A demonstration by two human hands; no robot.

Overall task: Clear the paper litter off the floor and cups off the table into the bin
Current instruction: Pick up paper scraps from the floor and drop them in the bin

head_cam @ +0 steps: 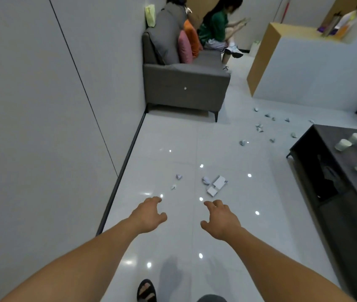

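Note:
My left hand (149,214) and my right hand (220,219) are stretched out over the glossy white floor, fingers apart, holding nothing. Just beyond them lie a flattened white paper box (217,185), a crumpled paper ball (206,180) and smaller scraps (179,177). Farther off, several crumpled paper bits (259,127) are scattered on the floor between the sofa and the table. Several white paper cups (343,144) stand on the dark low table (326,136) at the right. No bin is in view.
A grey wall runs along the left. A grey sofa (184,83) with pink and orange cushions stands ahead, with people sitting on it. A white and wooden counter (304,68) is at the back right. My sandalled foot (146,290) shows below.

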